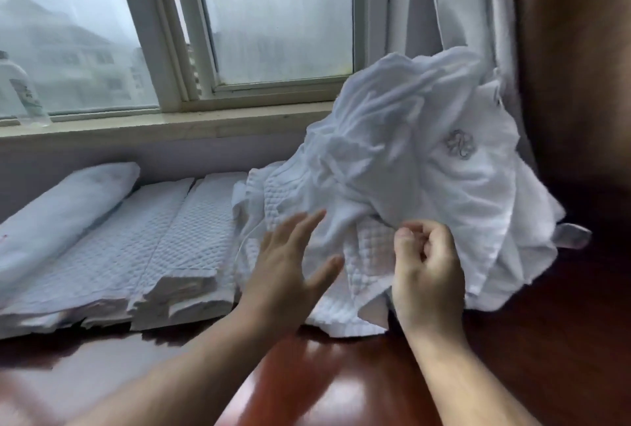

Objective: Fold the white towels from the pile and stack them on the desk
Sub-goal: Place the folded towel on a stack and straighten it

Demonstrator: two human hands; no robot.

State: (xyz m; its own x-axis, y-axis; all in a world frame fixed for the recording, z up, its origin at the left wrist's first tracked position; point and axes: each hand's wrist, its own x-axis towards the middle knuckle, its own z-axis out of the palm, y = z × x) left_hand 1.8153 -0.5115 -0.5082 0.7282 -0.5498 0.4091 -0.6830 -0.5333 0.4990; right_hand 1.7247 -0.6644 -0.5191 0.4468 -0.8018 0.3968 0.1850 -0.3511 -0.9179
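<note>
Towels (426, 186), unfolded, beside folded stacks (177, 248)

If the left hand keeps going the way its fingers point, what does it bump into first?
Most likely the pile of white towels. The left hand is open, its fingers aimed up and right at the quilted towel on the pile's near side. It looks very close, though one view leaves the depth unsure.

Right hand (426, 268) pinches the quilted towel (367, 255) at the pile (426, 169); left hand (290, 265) open beside it, folded stacks (143, 255) beyond its fingers (307, 220).
</note>
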